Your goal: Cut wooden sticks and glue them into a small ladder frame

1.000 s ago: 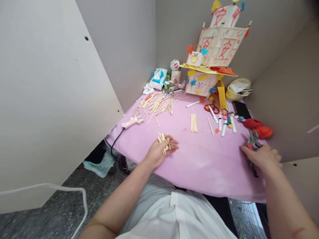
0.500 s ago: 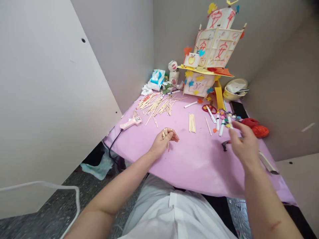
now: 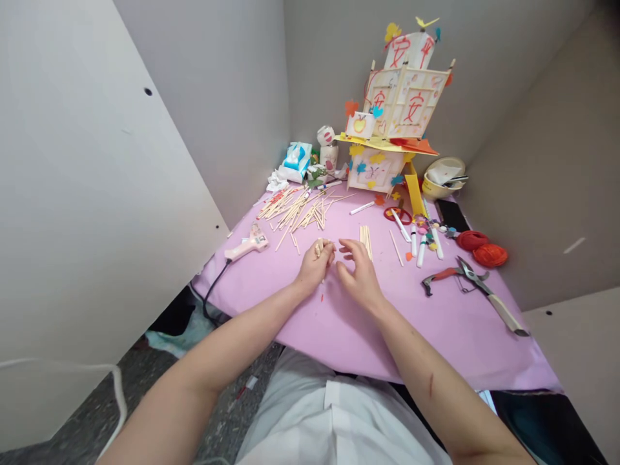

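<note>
Near the middle of the pink-covered table (image 3: 300, 323), my left hand (image 3: 316, 266) is closed around a small bundle of wooden sticks (image 3: 318, 248), whose ends show between the fingers. Just right of it, my right hand (image 3: 357, 272) has its fingers apart with nothing between them; the hands do not touch. Behind my right hand lies a row of wooden sticks (image 3: 365, 239), partly hidden by it. A single stick (image 3: 396, 248) lies further right. A loose pile of sticks (image 3: 303, 208) is spread at the back left.
A decorated paper lantern tower (image 3: 407, 103) stands at the back. At left lies a pink glue gun (image 3: 248, 247) with its cable. Markers (image 3: 421, 250), pruning shears (image 3: 477, 281), red yarn (image 3: 489, 254), a phone (image 3: 451, 214) and a yellow bowl (image 3: 443, 181) are on the right.
My right hand has moved left from beside the markers to my left hand, uncovering the pruning shears. My left hand still holds the sticks. The whole view has shifted slightly.
</note>
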The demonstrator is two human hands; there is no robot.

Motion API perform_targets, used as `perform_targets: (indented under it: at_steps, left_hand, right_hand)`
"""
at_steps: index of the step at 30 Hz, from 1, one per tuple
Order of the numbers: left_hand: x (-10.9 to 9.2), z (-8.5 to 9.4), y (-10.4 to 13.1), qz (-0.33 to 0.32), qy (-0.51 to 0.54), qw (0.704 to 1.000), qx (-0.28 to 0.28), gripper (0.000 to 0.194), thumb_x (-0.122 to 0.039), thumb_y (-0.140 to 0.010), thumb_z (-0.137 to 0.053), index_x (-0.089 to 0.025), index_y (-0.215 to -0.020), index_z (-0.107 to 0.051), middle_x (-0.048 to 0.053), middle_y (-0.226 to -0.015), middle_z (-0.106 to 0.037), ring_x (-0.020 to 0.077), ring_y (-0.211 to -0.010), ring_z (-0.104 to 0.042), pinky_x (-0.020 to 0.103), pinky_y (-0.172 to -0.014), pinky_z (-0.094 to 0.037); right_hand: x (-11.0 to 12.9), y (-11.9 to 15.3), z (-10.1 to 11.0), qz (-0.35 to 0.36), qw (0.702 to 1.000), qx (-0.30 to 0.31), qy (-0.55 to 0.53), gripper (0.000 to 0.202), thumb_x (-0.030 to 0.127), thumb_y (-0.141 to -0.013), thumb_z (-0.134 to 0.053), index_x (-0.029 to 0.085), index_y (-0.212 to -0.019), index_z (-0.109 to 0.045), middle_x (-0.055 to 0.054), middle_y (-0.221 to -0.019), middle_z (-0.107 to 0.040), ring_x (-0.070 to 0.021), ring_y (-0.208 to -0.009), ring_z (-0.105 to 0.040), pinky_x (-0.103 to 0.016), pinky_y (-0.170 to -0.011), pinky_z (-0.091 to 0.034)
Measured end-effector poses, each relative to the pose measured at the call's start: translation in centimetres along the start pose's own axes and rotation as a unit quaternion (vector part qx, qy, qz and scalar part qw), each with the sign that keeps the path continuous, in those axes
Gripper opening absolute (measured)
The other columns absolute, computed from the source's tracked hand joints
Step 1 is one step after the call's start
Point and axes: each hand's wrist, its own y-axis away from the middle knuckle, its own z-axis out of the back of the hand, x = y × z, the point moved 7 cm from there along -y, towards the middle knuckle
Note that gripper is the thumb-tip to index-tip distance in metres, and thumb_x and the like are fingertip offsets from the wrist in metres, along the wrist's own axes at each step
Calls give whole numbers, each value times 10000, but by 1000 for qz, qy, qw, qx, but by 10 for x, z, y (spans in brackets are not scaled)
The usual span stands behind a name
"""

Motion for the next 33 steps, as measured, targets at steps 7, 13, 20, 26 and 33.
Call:
perform_targets:
  at_steps: [7, 13, 20, 26, 33]
  left_hand:
    - [-10, -15, -19, -42, 17, 999, -14, 287, -445, -856, -531, -188, -755, -456, -61, -574, -405, 67, -482, -361, 208, -491, -315]
    - [4, -14, -15, -36, -3, 999, 11, 224, -373, -850, -555, -171, -768, -505, -10, -698, -546, 104, -675, -525, 242, -688, -425]
    - [13, -12, -18, -19, -17, 1000, -6, 124, -285, -836, -556, -189, -868, -486, -54, -644, -466, 81, -557, -440, 214, -582, -382]
    - [18, -14, -15, -16, -30, 999, 16, 265, -208, -787, -588, -194, -1024, -470, -38, -751, -506, 89, -642, -483, 220, -635, -404]
    - [19, -14, -11, 11, -72, 997, 39, 277, -187, -776, -579, -190, -1037, -485, -37, -749, -531, 91, -622, -504, 220, -615, -410]
  right_hand:
    - [-37, -1, -25, -138, 985, 91, 55, 113, 246, -774, -565, 171, -736, -640, -23, -670, -648, -145, -597, -566, -250, -604, -414]
    - [-50, -5, -21, -146, 983, 58, 89, 159, 242, -804, -539, 177, -806, -684, -52, -762, -692, -175, -693, -604, -252, -639, -380]
    - [-42, -4, -24, -130, 982, 65, 118, 193, 180, -818, -491, 180, -762, -675, -26, -671, -656, -147, -598, -548, -243, -584, -333]
    - [-43, -2, -23, -117, 981, 65, 142, 179, 189, -817, -525, 156, -776, -696, -67, -736, -618, -181, -707, -541, -282, -682, -378]
    - [-44, 3, -2, -103, 984, 46, 139, 152, 154, -796, -534, 152, -879, -662, -73, -804, -612, -200, -763, -544, -356, -773, -434]
